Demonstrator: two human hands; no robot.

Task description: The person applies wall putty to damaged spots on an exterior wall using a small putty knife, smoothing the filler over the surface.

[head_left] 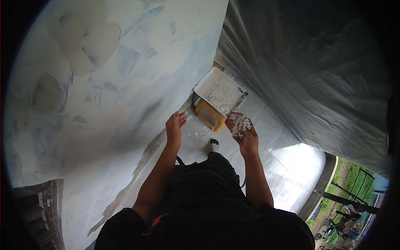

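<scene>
My right hand grips a flat trowel blade smeared with white filler, held out over the floor. My left hand is open, fingers together, its tips close to the base of the patched wall; whether they touch it I cannot tell. Just beyond both hands a white board loaded with white filler rests on a yellow plastic stool. My foot in a spattered shoe stands on the tiled floor below the stool.
The wall on the left has grey and white filler patches. Clear plastic sheeting hangs along the right. White splashes dot the tiled floor. A doorway at lower right opens onto grass and a railing.
</scene>
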